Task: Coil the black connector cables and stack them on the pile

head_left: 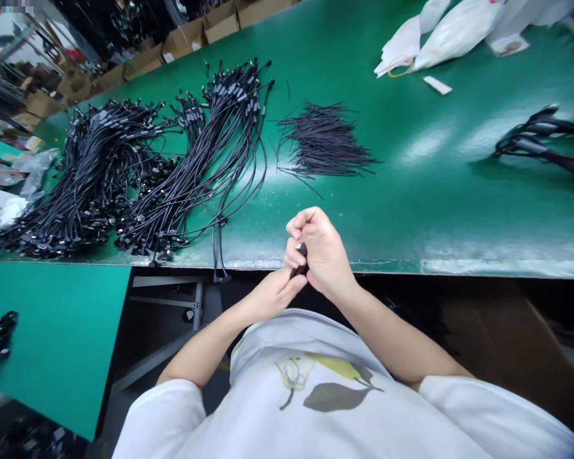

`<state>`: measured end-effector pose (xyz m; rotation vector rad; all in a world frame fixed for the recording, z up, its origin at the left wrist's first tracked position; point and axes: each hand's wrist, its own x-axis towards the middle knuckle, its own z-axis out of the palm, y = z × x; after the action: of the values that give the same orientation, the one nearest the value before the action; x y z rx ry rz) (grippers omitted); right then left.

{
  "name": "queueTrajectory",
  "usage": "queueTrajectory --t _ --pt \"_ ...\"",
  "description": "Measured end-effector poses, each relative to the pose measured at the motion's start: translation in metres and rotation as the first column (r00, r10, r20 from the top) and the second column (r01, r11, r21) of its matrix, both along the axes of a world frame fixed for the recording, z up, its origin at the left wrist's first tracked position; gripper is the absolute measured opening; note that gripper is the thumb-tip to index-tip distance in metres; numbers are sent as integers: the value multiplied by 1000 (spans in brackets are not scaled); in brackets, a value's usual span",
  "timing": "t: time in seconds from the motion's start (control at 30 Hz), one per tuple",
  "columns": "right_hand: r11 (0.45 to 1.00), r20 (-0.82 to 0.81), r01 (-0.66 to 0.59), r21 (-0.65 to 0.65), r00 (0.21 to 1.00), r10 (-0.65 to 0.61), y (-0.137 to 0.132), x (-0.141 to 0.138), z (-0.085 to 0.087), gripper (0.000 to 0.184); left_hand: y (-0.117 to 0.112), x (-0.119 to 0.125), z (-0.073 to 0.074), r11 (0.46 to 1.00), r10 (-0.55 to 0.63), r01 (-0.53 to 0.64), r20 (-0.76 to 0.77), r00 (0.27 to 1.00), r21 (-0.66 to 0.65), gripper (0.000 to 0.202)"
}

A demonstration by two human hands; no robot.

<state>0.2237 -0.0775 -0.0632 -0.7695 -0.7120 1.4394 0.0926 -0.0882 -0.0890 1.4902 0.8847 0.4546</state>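
Note:
Close to my body, at the table's front edge, both hands meet around a small black cable (pixel 298 270) with a bright metal plug end; much of it is hidden by fingers. My left hand (pixel 273 294) is closed on its lower part. My right hand (pixel 324 252) has curled fingers and presses against the same cable from the right. Beyond the hands lies a loose heap of short black twist ties (pixel 328 140). To the left, a large bundle of black cables (pixel 205 153) with grey-banded ends spreads over the green table (pixel 402 210).
A second heap of black cables (pixel 90 166) lies farther left. Bundled cables (pixel 540 143) rest at the right. White bags (pixel 454 38) and a small white piece (pixel 437 85) lie at the back right. Cardboard boxes (pixel 184 39) line the far edge. A lower green surface (pixel 52 331) stands front left.

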Motion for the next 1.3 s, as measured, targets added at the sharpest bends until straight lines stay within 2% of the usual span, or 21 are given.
queueTrajectory --t 0.13,0.17,0.23,0.27,0.33,0.4,0.47,0.53,0.6,0.63,0.67,0.7,0.77,0.83,0.87,0.93,1.0,1.1,1.13,1.2,1.3 --pt "995 -13 -56 -84 998 56 7 5 11 54 1 4 -4 998 60 -63 163 985 18 47" --pt "993 -18 -65 -97 998 64 9 7 14 56 1 7 -5 996 86 -85 212 973 -16 48" --pt "987 -30 -104 -119 994 101 13 14 17 57 -1 13 -7 977 117 -53 310 943 -208 51" --pt "982 -41 -139 -130 990 135 15 17 17 57 -2 16 -7 938 141 -10 354 924 -347 50" --pt "966 -65 -211 -148 977 203 20 23 13 56 -4 20 -5 806 219 74 413 884 -587 47" --pt "953 -68 -258 -161 966 250 25 28 5 55 -5 22 -2 686 293 121 425 856 -717 42" --pt "950 -33 -270 -155 963 269 27 33 -2 54 -4 23 1 627 339 133 422 841 -768 39" --pt "957 60 -266 -117 960 275 29 38 -6 52 -4 24 2 622 344 131 420 840 -772 36" --pt "966 274 -255 -34 928 254 30 46 -4 48 -2 25 -1 658 338 101 413 846 -746 36" --pt "972 437 -231 36 878 193 29 51 0 45 -2 24 -2 687 336 72 404 851 -723 37" --pt "970 614 -208 127 784 88 28 56 4 41 -1 24 -4 724 335 28 386 859 -689 38" --pt "948 766 -213 238 641 -49 25 61 8 36 1 22 -6 773 326 -30 356 876 -633 39" --pt "836 905 -376 400 307 -295 18 69 14 27 4 18 -8 891 288 -163 250 924 -423 37" --pt "731 926 -600 324 42 -376 7 73 13 27 6 12 -7 968 235 -222 107 966 -115 31" --pt "710 936 -671 216 -65 -346 3 73 10 26 7 10 -6 980 197 -198 37 980 31 27" --pt "720 951 -694 3 -220 -216 -4 74 2 24 8 5 -5 963 110 -85 -87 990 254 20" --pt "719 963 -682 -133 -262 -70 -5 77 -4 25 8 3 -7 910 23 62 -200 980 409 19" --pt "649 970 -725 -233 -223 99 -3 81 -7 32 9 0 -12 809 -43 225 -327 944 543 21" --pt "638 967 -728 -249 -220 126 -3 81 -7 33 10 -1 -12 794 -59 253 -344 937 553 22" --pt "655 963 -711 -256 -251 104 -4 79 -8 31 12 -3 -11 819 -96 264 -332 938 509 24" --pt "709 956 -670 -220 -294 20 -7 72 -10 28 16 -4 -6 907 -151 245 -279 948 342 28"
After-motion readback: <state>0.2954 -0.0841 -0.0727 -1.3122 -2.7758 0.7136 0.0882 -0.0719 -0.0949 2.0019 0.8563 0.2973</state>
